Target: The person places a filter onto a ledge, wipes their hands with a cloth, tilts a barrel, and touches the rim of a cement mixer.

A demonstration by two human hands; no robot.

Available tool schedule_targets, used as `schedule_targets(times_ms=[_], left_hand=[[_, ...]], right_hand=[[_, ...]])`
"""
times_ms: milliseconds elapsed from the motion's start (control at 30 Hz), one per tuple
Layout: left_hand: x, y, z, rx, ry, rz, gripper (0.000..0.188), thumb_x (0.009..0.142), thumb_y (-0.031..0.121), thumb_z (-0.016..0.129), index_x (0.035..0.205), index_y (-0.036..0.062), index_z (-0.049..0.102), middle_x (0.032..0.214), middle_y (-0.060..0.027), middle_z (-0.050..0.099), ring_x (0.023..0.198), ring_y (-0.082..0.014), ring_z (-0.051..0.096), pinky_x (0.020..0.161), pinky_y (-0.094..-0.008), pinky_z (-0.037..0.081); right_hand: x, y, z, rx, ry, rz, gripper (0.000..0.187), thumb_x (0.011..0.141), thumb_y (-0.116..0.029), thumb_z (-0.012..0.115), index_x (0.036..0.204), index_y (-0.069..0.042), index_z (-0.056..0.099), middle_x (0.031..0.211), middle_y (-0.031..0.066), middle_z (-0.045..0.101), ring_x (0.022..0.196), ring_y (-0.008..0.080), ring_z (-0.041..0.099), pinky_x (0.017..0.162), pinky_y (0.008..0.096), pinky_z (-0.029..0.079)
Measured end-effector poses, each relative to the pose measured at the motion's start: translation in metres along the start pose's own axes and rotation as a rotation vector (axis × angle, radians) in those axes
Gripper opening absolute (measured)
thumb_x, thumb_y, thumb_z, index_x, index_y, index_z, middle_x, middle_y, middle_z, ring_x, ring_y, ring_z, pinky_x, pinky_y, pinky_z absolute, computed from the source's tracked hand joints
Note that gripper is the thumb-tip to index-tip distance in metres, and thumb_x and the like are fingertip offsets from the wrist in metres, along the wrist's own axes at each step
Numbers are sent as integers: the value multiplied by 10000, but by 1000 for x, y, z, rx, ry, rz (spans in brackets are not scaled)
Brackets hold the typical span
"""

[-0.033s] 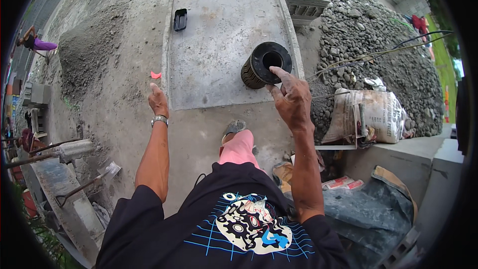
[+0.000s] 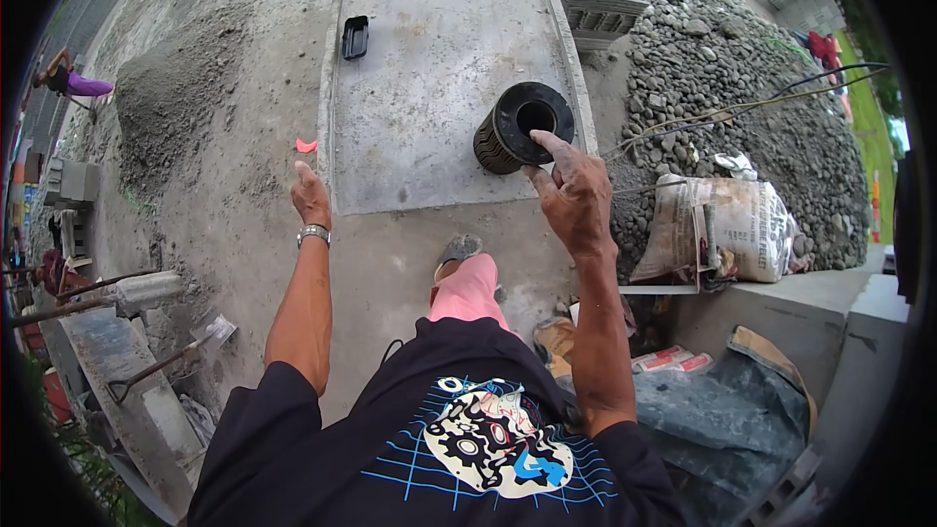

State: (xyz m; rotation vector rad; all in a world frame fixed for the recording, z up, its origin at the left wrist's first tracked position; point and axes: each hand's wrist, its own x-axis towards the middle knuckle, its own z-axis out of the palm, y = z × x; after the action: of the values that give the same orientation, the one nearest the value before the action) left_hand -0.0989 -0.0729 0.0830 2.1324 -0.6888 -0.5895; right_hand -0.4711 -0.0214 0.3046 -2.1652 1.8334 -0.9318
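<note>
A black pleated filter cylinder (image 2: 500, 146), with a round hole in its top ring, stands tilted near the right rim of a grey flat-topped table with raised sides (image 2: 420, 127). My right hand (image 2: 574, 185) grips its near rim, index fingertip at the hole and thumb against the outer edge. My left hand (image 2: 310, 200), dusty and with a metal watch on the wrist, is beside the table's left edge; its fingers are mostly hidden. Just beyond its fingertip is a small pink scrap (image 2: 306, 146). A small black tray (image 2: 355, 38) lies on the table's far left.
A gravel heap (image 2: 703, 88) and a full white sack (image 2: 722, 224) lie to the right, near stacked grey blocks (image 2: 600, 12). On the left are a sand pile (image 2: 176, 98) and a shovel (image 2: 176, 359). Cables (image 2: 742, 109) cross the gravel. A person (image 2: 73, 83) stands far left.
</note>
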Motion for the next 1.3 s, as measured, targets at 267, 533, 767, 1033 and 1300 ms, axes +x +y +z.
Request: schedule_targets(times_ms=[267,533,767,1033,1300], left_hand=[[-9,11,11,42,25,59,766,944,557,302,680,-128,523,663,-314,540,668,-438,505,702,-503,388],[-7,17,19,63,-97,34,763,944,547,299,690,-129,545,674,-314,552,666,-437,508,707,-505,391],[-11,26,37,85,-143,87,771,932,558,298,730,-118,610,790,-352,600,822,-509,568,786,-513,417],[1,32,31,134,-121,110,804,927,592,284,726,-117,606,774,-352,593,808,-506,566,767,-517,416],[60,19,-37,118,92,81,848,915,616,280,746,-152,597,800,-368,596,838,-486,583,801,-508,413]], right_hand=[[-7,-2,-9,-122,-56,67,541,721,-213,780,1227,-167,596,673,7,515,631,178,511,703,343,393],[0,1,-5,-196,109,151,834,653,-464,818,1311,-71,489,941,112,556,860,266,559,809,405,427],[5,25,19,10,178,249,1035,604,-452,860,1388,0,357,1277,224,464,1210,353,452,1013,442,392],[-38,67,14,1027,582,622,679,758,-341,753,1262,29,487,1161,140,589,1033,215,588,929,334,460],[-73,50,20,2043,721,809,407,849,-363,650,1128,-66,634,1121,81,661,1020,246,618,932,413,483]])
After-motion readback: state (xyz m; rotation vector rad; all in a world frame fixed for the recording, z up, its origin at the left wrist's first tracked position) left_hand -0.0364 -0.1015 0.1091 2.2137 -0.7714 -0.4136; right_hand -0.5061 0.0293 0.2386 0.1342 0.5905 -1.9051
